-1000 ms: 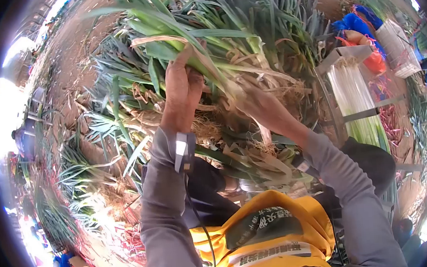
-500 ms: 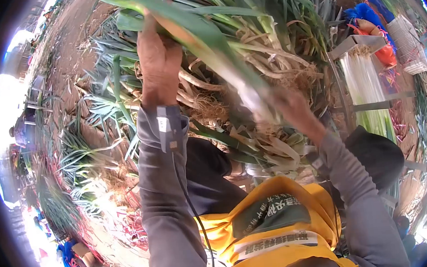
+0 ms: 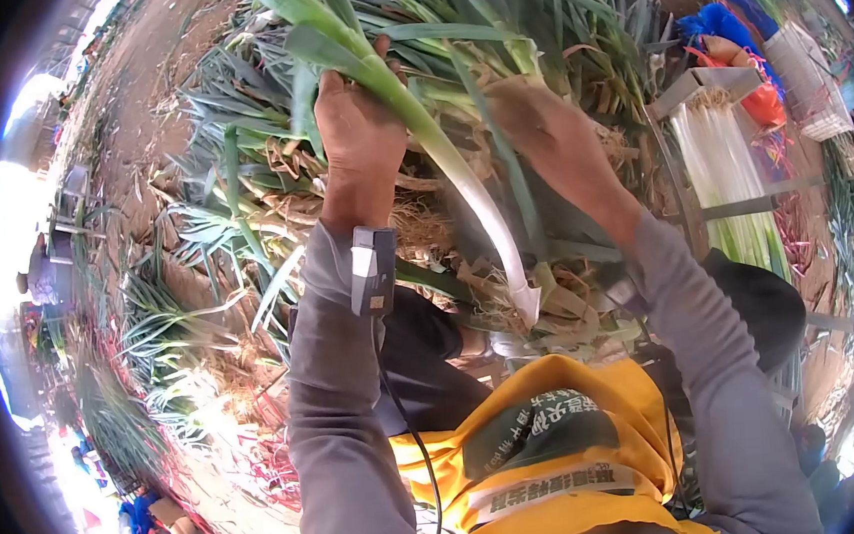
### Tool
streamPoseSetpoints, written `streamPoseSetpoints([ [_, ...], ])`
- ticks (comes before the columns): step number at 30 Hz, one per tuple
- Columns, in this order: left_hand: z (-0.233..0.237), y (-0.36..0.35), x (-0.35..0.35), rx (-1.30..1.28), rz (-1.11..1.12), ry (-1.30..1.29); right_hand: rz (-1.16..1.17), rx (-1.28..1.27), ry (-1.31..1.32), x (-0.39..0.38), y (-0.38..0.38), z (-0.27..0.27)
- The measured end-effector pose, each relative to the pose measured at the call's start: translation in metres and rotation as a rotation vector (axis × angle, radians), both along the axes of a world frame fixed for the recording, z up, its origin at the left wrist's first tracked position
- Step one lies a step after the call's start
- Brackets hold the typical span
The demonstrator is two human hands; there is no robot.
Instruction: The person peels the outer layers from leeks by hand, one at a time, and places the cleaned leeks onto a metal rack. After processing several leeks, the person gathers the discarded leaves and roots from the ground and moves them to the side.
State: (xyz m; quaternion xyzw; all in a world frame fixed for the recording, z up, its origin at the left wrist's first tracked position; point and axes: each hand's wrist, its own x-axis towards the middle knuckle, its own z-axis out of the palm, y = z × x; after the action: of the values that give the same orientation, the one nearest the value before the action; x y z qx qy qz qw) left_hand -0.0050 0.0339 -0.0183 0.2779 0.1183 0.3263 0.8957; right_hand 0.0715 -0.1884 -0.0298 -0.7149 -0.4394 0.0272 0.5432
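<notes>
My left hand (image 3: 360, 122) is wrapped round the green part of a large green onion (image 3: 454, 169). Its smooth white shank slants down to the right, and the root end hangs free over my lap. My right hand (image 3: 551, 127), blurred by motion, is to the right of the stalk with fingers curled. A long, loose green leaf (image 3: 512, 175) hangs at those fingers and seems pinched in them. Beneath both hands lies a heap of untrimmed green onions (image 3: 567, 5), with dry, rooty ends towards me.
Peeled white stalks (image 3: 724, 153) lie in a metal rack (image 3: 675, 162) on the right. Beyond it are a white crate (image 3: 813, 76) and blue and orange bags. Loose peelings (image 3: 575, 300) lie near my knees. More green onions and red strings are spread on the ground at left.
My right hand has moved up and away from the stalk's root end, with a leaf strip trailing. The white shank now shows bare. My left hand has shifted slightly right with the green onion.
</notes>
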Motion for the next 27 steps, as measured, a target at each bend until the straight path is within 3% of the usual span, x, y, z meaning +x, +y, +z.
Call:
streamPoseSetpoints([
  [2,-0.016,0.0,0.004,0.06,-0.028,-0.011,0.061,0.126,-0.037,0.003,0.045,0.015],
  [4,-0.02,-0.001,0.005,0.12,-0.044,-0.016,0.046,0.14,-0.133,-0.001,0.076,0.027],
  [8,-0.021,0.003,0.003,0.075,-0.177,-0.051,-0.002,0.059,-0.055,0.008,0.094,0.029],
  [9,-0.016,-0.002,0.001,0.07,-0.172,-0.047,0.003,0.055,-0.051,0.009,0.089,0.03],
  [11,0.0,-0.017,-0.002,0.238,-0.145,-0.052,0.12,0.075,0.336,0.013,0.079,0.035],
  [16,0.006,-0.017,0.0,0.266,-0.138,-0.067,0.031,0.055,0.142,0.012,0.047,0.023],
  [18,0.012,0.006,-0.005,0.442,-0.053,0.031,0.081,-0.113,0.41,0.0,0.012,0.011],
  [20,0.013,0.019,-0.008,0.425,-0.03,-0.012,0.086,-0.138,0.55,-0.018,-0.017,-0.005],
  [23,0.02,0.022,-0.008,0.369,0.066,-0.046,-0.049,-0.341,0.573,-0.024,-0.051,-0.041],
  [25,0.035,0.028,-0.017,0.369,0.169,0.063,-0.02,-0.39,0.238,-0.032,-0.083,-0.075],
  [27,0.04,0.045,-0.026,0.464,0.22,0.063,0.035,-0.899,-0.07,-0.038,-0.138,-0.163],
])
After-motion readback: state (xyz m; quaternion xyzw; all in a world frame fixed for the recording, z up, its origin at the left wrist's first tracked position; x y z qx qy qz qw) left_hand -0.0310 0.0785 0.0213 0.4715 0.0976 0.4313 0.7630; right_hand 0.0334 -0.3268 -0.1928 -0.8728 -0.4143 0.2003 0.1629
